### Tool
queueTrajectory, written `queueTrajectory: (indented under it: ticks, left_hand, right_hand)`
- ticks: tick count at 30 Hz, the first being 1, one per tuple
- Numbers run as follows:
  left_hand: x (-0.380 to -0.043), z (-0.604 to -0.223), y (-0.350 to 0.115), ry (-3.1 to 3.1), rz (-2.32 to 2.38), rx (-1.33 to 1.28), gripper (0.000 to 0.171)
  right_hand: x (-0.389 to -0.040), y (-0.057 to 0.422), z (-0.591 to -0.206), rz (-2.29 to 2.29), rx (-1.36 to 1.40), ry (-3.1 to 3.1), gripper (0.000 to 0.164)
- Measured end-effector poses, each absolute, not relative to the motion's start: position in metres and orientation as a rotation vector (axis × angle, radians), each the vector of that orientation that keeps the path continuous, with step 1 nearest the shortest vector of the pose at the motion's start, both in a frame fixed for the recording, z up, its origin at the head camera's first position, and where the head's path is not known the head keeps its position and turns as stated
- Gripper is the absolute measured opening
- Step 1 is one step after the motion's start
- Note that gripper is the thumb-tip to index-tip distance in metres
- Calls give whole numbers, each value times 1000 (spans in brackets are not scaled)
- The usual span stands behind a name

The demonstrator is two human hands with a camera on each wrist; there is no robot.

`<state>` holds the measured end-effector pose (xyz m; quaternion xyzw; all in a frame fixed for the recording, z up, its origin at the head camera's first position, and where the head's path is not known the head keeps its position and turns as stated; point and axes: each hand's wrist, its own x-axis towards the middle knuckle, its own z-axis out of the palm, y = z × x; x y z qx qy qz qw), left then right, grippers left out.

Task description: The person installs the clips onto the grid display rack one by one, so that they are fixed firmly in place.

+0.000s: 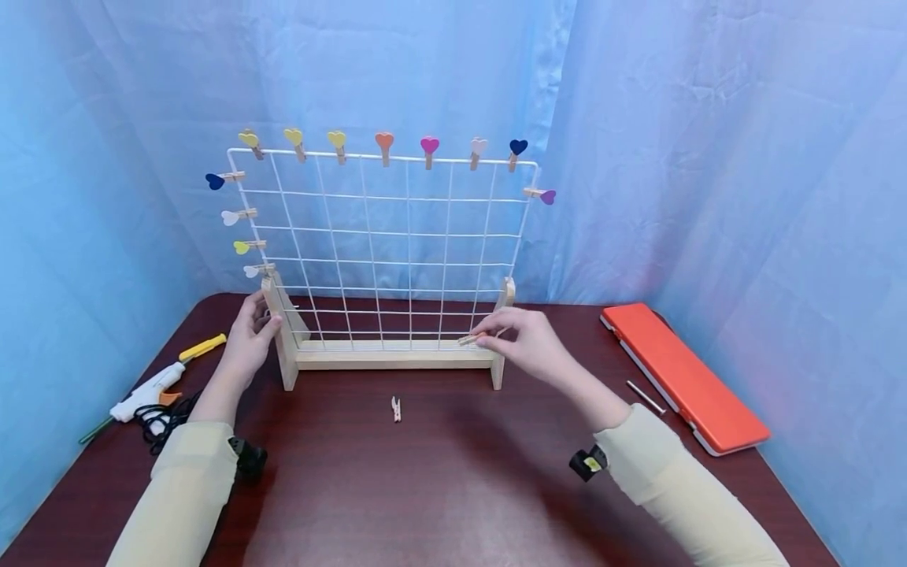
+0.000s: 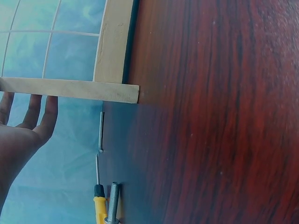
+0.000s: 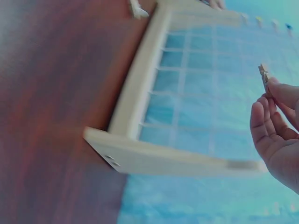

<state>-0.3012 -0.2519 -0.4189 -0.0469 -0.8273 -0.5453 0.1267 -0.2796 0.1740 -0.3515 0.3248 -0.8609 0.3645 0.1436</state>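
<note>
In my right hand (image 1: 527,342), thumb and fingers pinch a small wooden clothespin (image 1: 466,340), its tip pointing left before the grid's lower right. The right wrist view shows the clothespin (image 3: 264,77) standing out past the thumb. My left hand (image 1: 249,335) touches the outer side of the left wooden upright (image 1: 281,339), fingers spread along it. The white wire grid (image 1: 386,198) stands in its wooden stand (image 1: 397,361). Heart clothespins line its top and left edges, with a purple-heart clothespin (image 1: 542,195) on the right edge. Another clothespin (image 1: 396,409) lies on the table in front.
At the left lie a white glue gun (image 1: 152,392) with a black cord and a yellow-handled screwdriver (image 1: 203,347). A bolt (image 2: 113,203) shows beside the screwdriver in the left wrist view. At the right are a red case (image 1: 683,374) and a metal rod (image 1: 646,398).
</note>
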Motion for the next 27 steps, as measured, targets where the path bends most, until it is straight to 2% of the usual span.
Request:
queueTrajectory:
  ticks: [13,20,27]
  left_hand:
    - [-301,-418,-252,-2394,-1582,-145,56]
    - [-303,-419,-253,-2386,-1578,-155,56]
    - [-303,-421,-253,-2386,-1578,-156,56]
  right_hand:
    - [-270,211,-279,1247,562,-2227,16]
    - [-285,220,-264,1402,375,-2104,24]
    - [-301,219,-256,1418,332,-2054,24]
